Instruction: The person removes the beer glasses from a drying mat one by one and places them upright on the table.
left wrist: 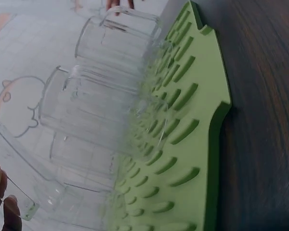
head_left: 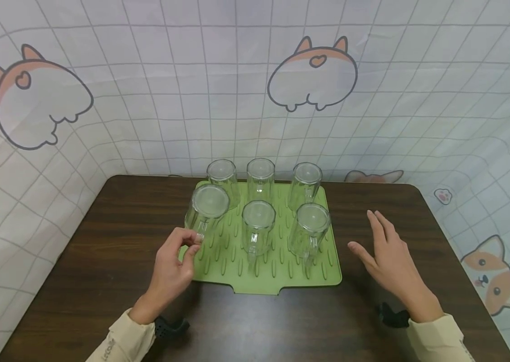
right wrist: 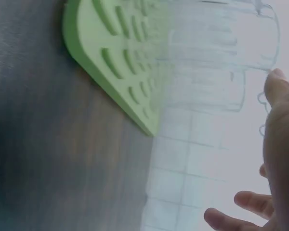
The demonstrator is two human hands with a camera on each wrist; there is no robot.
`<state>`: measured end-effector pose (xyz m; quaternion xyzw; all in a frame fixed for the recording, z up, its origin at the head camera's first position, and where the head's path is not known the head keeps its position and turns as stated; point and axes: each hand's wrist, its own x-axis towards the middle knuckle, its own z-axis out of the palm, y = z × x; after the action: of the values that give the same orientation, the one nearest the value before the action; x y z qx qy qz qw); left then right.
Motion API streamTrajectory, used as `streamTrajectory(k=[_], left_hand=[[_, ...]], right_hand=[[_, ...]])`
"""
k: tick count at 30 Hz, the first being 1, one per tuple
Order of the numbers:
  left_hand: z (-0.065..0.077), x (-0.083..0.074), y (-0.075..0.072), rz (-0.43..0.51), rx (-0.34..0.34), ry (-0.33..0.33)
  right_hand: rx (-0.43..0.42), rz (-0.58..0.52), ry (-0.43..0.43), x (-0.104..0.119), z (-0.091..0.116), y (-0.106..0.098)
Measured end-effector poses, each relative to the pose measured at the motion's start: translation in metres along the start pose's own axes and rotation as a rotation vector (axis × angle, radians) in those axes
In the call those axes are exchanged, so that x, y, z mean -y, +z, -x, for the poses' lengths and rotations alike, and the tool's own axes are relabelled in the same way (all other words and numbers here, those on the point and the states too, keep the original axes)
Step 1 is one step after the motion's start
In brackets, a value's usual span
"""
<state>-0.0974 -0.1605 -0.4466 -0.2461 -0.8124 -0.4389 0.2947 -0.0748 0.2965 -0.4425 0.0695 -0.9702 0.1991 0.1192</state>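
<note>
Several clear glass mugs stand upside down on a green drying mat (head_left: 255, 286), in a back row and a front row. With thumb and fingers, my left hand (head_left: 171, 264) pinches the handle (left wrist: 21, 197) of the front-left glass mug (head_left: 209, 203). That mug looks tilted; whether its rim touches the mat is unclear. Beside it stand the front-middle mug (head_left: 258, 226) and the front-right mug (head_left: 311, 226), handles toward me. Over the table right of the mat, my right hand (head_left: 390, 256) has its fingers spread and holds nothing; the front-right mug is nearest to it.
Behind the front row stand the back-left mug (head_left: 224, 173), back-middle mug (head_left: 261, 176) and back-right mug (head_left: 306, 178). A dark wooden table (head_left: 114, 241) carries the mat. A white gridded cloth (head_left: 169, 100) with dog drawings hangs behind and at the sides.
</note>
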Motion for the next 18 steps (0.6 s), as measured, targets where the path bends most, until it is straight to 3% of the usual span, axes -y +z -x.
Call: streamTrajectory(k=[13,18], left_hand=[[-0.015,-0.005,-0.013,-0.139,0.147,0.193],[-0.023,-0.010,-0.021,-0.252,0.173,0.292]], right_hand=[[-0.136,-0.090,-0.030,0.009,-0.010,-0.024],[-0.177,-0.137,-0.040,0.012,-0.015,-0.031]])
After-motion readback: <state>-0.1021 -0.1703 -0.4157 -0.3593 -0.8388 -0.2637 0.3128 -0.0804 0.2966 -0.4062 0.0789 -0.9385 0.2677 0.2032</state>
